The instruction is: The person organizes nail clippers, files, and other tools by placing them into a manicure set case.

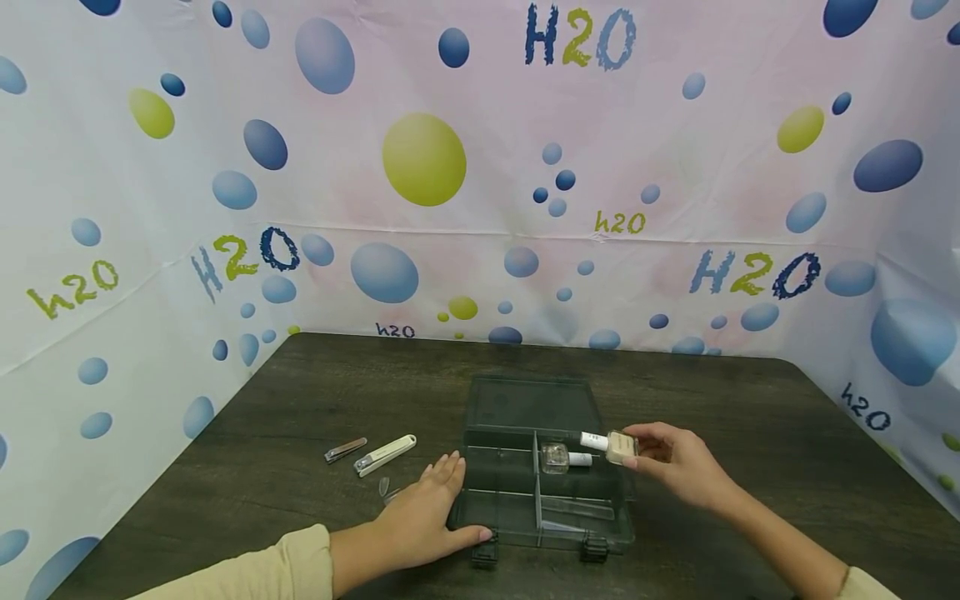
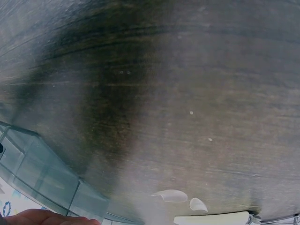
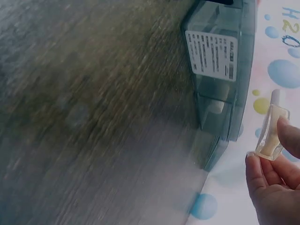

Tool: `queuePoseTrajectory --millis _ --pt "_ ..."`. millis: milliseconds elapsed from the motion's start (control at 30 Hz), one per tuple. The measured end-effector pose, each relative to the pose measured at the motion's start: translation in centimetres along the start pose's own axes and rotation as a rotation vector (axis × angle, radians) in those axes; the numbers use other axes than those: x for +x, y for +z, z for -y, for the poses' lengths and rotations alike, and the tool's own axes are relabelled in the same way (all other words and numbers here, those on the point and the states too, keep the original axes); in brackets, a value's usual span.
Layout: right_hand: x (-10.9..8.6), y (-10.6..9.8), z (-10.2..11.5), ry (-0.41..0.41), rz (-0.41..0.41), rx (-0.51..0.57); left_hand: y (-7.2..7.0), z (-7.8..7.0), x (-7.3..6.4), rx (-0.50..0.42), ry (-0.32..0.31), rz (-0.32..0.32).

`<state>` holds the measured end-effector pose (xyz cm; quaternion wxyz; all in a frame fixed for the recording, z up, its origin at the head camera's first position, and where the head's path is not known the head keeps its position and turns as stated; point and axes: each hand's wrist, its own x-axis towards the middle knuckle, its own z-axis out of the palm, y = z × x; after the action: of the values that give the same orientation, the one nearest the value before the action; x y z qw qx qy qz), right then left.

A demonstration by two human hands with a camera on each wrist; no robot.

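Observation:
My right hand [image 1: 678, 462] pinches a cream-coloured nail polish bottle [image 1: 622, 447] with a white cap, held above the right side of an open, dark translucent organizer box [image 1: 498, 460]. In the right wrist view the bottle [image 3: 273, 131] sits between thumb and fingertips. A clear nail polish bottle [image 1: 555, 458] with a white cap lies in the box's back right compartment. Thin translucent strips [image 1: 577, 508] lie in the front right one; their kind is unclear. My left hand [image 1: 422, 517] rests against the box's left side, fingers extended, thumb at the front edge near a latch.
Left of the box lie a large cream nail clipper [image 1: 386, 455] and a smaller nail clipper [image 1: 346, 450]. Two small clear nail-shaped pieces [image 2: 171, 195] lie near the left hand. The box's lid [image 1: 532, 404] is folded back on the dark wooden table [image 1: 720, 400]. A printed cloth hangs behind.

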<state>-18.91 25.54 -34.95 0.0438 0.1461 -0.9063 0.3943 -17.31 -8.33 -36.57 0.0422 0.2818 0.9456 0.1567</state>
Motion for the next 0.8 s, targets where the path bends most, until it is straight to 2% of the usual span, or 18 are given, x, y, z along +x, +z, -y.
queuePoseTrajectory --millis 400,633,800 --pt "1.3 1.7 0.7 -0.130 0.113 -0.096 0.0 0.0 0.1 0.007 -0.001 0.002" --pt "2.3 1.7 1.3 -0.184 0.178 -0.223 0.0 0.0 0.1 0.003 -0.002 0.006" --pt "2.9 1.4 1.8 -0.210 0.266 -0.282 0.0 -0.1 0.1 0.006 -0.004 0.006"
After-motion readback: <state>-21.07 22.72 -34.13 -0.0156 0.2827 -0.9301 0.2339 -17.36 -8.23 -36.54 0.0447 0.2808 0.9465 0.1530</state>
